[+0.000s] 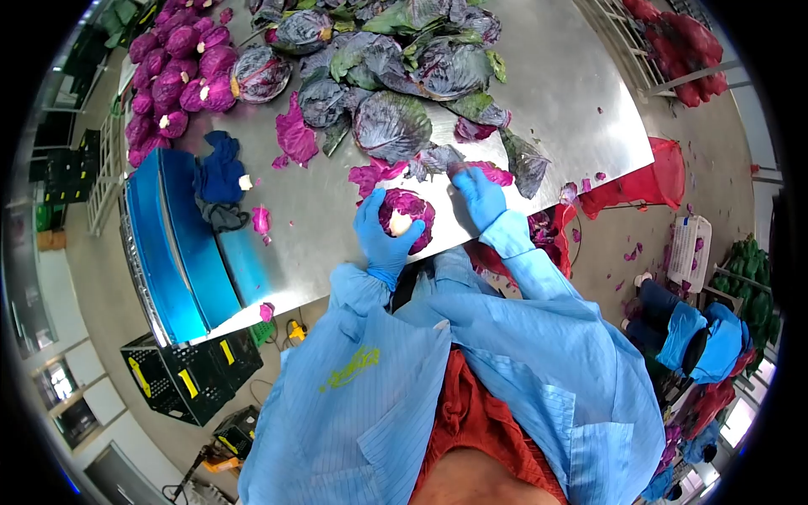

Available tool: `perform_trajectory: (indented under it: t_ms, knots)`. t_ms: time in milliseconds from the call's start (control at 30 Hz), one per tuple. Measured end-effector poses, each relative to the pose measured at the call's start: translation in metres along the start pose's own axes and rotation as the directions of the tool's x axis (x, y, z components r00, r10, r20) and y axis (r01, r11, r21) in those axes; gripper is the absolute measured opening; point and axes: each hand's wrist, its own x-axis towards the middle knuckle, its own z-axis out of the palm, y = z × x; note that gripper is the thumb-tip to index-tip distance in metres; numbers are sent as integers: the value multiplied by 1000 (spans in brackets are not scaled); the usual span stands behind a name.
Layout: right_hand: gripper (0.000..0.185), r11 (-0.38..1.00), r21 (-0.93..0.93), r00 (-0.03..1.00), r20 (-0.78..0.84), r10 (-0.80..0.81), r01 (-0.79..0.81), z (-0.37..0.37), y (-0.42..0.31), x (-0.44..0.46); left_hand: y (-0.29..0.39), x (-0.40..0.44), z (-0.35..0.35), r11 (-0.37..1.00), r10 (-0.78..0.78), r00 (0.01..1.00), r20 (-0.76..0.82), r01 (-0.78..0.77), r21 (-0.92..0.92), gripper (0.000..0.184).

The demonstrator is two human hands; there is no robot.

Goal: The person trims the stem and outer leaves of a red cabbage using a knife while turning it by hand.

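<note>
My left hand (385, 238) is wrapped round a red cabbage (418, 208), its pale cut stem facing up, at the table's near edge. To the right, my right hand (481, 199) has its fingers curled in; what they hold, if anything, is hidden. Purple leaf pieces (497, 174) show at its fingertips, but I cannot tell whether they are gripped. Both hands wear blue gloves. Just beyond lie a loose purple leaf (376, 173) and a dark outer leaf (527, 162). Untrimmed cabbages with dark leaves (393, 126) are heaped farther back.
Trimmed purple cabbages (181, 71) are piled at the back left of the metal table (581, 93). A blue bin (172, 244) and a dark blue cloth (220, 168) are at the left. Below right hangs red netting (551, 236). Black crates (194, 379) stand on the floor.
</note>
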Motion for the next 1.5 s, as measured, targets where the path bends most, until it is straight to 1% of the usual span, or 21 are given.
perform_trajectory:
  t_ms: [33, 67, 133, 200, 233, 267, 333, 367, 400, 467, 533, 600, 633, 733, 767, 933, 1067, 1133, 1233, 1333, 1500]
  knots:
    - [43, 984, 151, 995, -3, -99, 98, 0, -11, 0, -1, 1, 1, 1000, 22, 1000, 7, -22, -17, 81]
    - [59, 994, 87, 989, 135, 52, -65, -2, -24, 0, -2, 1, 1, 999, 42, 999, 12, -41, -31, 81]
    - [68, 978, 197, 979, 201, 23, -64, 16, -26, 5, -6, 0, -2, 998, 34, 999, 32, -32, -46, 83]
    - [69, 987, 152, 967, 256, 18, -58, 42, -16, 11, -9, -1, -7, 998, 44, 997, 67, -41, -37, 85]
    - [64, 974, 179, 950, 302, 78, -137, 48, -13, 11, -10, -3, -11, 996, 60, 995, 82, -54, -68, 86]
    - [62, 944, 216, 900, 410, 146, -251, 48, -8, 9, -12, -6, -14, 993, 76, 993, 95, -67, -101, 87]
    - [58, 851, 241, 751, 616, 237, -466, 28, -24, 6, -10, -8, -21, 988, 95, 989, 115, -79, -134, 89]
    - [53, 839, 296, 757, 624, 191, -456, 30, -16, 6, -7, -12, -26, 988, 93, 987, 129, -76, -134, 89]
    - [53, 857, 249, 736, 648, 199, -451, 28, -19, 5, -5, -16, -32, 988, 93, 985, 144, -73, -135, 90]
    - [54, 886, 158, 691, 689, 218, -436, 23, -28, 0, -10, -24, -39, 989, 1, 981, 193, 27, -146, 99]
    - [54, 941, 162, 779, 611, 140, -297, 26, -31, -11, -10, -29, -41, 973, -117, 977, 179, 149, -176, 101]
    - [53, 984, 125, 875, 482, 53, -129, 38, -28, -20, -19, -31, -35, 842, -379, 909, 175, 417, -343, 99]
    - [53, 996, 25, 914, 397, -89, 86, 49, -22, -22, -21, -32, -34, 735, -501, 844, 190, 531, -421, 98]
    - [50, 951, -186, 944, 267, -192, 246, 63, -26, -31, -24, -23, -30, 677, -558, 806, 199, 581, -451, 97]
    - [44, 955, -222, 941, 317, -121, 197, 62, -30, -30, -22, -25, -31, 658, -556, 803, 214, 583, -477, 97]
    - [41, 944, -282, 934, 350, -67, 173, 62, -40, -31, -1, -22, -36, 590, -563, 788, 251, 595, -545, 92]
    - [41, 948, -302, 926, 378, 19, 104, 62, -44, -28, -9, -24, -32, 606, -546, 807, 224, 566, -559, 89]
    - [42, 947, -306, 924, 380, 28, 97, 64, -42, -27, -4, -23, -32, 599, -539, 812, 226, 557, -575, 88]
    - [42, 948, -303, 916, 399, 38, 93, 62, -44, -25, -11, -24, -29, 665, -516, 838, 178, 523, -534, 88]
    - [42, 948, -305, 917, 396, 39, 91, 62, -42, -27, -12, -27, -27, 621, -529, 828, 186, 527, -580, 88]
    - [41, 950, -295, 926, 376, 20, 100, 57, -47, -29, -14, -30, -23, 690, -492, 862, 120, 471, -549, 80]
